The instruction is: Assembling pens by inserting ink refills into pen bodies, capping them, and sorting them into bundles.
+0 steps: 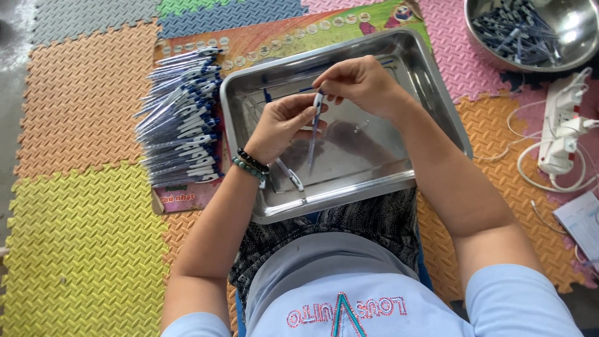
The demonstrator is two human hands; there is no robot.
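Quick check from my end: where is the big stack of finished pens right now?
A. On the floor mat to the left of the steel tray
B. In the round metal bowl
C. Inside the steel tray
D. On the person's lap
A: the stack of pens lies on a board on the mat, left of the steel tray; both hands work above the tray.
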